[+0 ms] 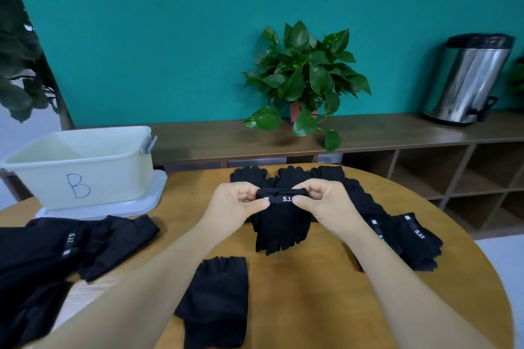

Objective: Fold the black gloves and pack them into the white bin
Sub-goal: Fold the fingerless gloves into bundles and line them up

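Right now my left hand [238, 204] and right hand [323, 201] each pinch one end of the cuff of a black glove [280, 224], thumbs against curled fingers, its fingers hanging toward me over the table [312, 292]. More gloves [402, 238] lie at three o'clock, and the white bin [82, 167] stands at ten o'clock.

Blue handwritten "B" on the white bin [82, 167]; "5.1" on the held glove's cuff strap [283, 199]

I see one white plastic bin [82, 170] at ten o'clock, one leafy green potted plant [304, 79] at twelve, one steel canister [470, 79] at two, black fabric gloves [280, 224] too overlapped to count.
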A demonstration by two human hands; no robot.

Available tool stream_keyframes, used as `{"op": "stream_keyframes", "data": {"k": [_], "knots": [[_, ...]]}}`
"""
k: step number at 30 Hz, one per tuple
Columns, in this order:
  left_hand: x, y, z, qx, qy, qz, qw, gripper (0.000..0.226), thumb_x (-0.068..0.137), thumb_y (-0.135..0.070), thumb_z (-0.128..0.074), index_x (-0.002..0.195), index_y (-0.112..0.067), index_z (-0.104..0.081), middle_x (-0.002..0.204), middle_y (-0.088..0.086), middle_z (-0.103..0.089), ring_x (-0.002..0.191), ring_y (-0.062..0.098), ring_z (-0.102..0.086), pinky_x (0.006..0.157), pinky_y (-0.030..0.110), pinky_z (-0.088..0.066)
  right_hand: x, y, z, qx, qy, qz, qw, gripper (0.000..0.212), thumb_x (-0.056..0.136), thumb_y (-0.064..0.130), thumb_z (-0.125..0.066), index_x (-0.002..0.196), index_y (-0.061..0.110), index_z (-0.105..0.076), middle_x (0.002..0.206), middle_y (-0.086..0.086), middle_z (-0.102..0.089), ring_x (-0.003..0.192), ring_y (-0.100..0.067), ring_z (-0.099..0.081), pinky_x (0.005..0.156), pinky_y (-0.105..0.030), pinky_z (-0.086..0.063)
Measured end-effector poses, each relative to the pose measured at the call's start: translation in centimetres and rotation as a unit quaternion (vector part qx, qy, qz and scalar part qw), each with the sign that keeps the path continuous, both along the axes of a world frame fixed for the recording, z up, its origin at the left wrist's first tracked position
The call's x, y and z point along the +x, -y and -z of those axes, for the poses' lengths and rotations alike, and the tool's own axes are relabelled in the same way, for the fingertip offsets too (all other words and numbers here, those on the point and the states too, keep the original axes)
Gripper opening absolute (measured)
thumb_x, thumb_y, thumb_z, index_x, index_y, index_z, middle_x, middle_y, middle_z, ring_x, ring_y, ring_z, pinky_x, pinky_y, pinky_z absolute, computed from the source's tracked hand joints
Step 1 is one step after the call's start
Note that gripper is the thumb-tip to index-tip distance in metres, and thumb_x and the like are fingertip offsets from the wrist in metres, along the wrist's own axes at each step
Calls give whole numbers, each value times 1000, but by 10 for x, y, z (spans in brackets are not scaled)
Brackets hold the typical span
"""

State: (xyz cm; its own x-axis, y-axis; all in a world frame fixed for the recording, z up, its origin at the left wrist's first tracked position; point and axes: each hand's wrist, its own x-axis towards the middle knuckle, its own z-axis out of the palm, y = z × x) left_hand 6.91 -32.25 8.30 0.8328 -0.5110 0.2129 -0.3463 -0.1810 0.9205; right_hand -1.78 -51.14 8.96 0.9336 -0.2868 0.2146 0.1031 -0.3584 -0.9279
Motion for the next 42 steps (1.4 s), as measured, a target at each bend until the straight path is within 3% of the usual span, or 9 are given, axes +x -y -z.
{"op": "stream_keyframes", "data": {"k": [12,19,21,25,27,30,34,37,42], "knots": [[-50,-16,77,146,85,74,983,10,86,-22,-75,93,-28,-77,84,-21,-70,77,0,-61,73,14,-45,-63,2,77,-143,-93,-4,985,25,84,16,-74,87,41,-71,86,15,-71,81,-20,-67,82,-45,-54],[-76,-42,108,246,257,144,923,31,87,-45,-56,109,-30,-72,121,-18,-65,111,-6,-54,97,14,-43,-109,-20,97,-291,-86,-25,952,29,86,21,-72,111,34,-70,105,36,-57,105,10,-55,93,-10,-43],[-81,-49,105,250,258,157,920,33,86,-39,-55,115,-31,-70,127,-21,-61,117,-9,-48,99,10,-37,-117,-19,95,-282,-104,-27,953,35,85,20,-71,117,35,-67,114,35,-54,111,10,-53,96,-3,-35],[-83,-41,87,200,272,100,936,35,85,-16,-55,114,-23,-72,125,-17,-63,123,-7,-46,106,12,-33,-118,-18,82,-215,-73,21,974,31,85,16,-66,111,32,-70,113,21,-64,86,0,-64,85,-18,-50],[-84,-24,79,205,298,87,928,34,90,-13,-51,118,-18,-70,126,-9,-64,126,1,-48,110,19,-34,-104,-23,78,-278,-33,62,958,27,91,13,-60,114,23,-70,115,11,-68,102,-3,-62,90,-21,-48],[-86,5,79,306,317,105,891,43,102,-19,-41,143,-13,-47,150,0,-45,143,11,-30,121,27,-15,-79,-35,80,-380,-73,47,921,39,100,16,-45,138,16,-52,141,2,-54,138,-11,-39,111,-24,-31],[-85,2,99,535,267,91,796,64,105,-45,-16,155,-9,3,163,5,8,149,15,14,119,31,14,-64,-49,99,-450,-228,-57,862,68,99,51,-6,156,14,-4,164,-2,4,149,-11,9,121,-29,5],[-87,-11,114,543,227,81,805,69,102,-54,-6,153,-13,15,161,1,21,146,11,24,120,31,13,-68,-50,115,-451,-266,-64,850,90,75,63,18,152,18,13,159,4,23,145,-7,23,120,-31,11],[-83,-16,125,506,247,72,823,76,83,-65,16,144,-20,25,156,-5,26,142,6,28,118,27,14,-69,-50,125,-465,-264,-41,844,73,83,60,16,144,21,22,157,6,27,143,-5,27,119,-32,15]]}}
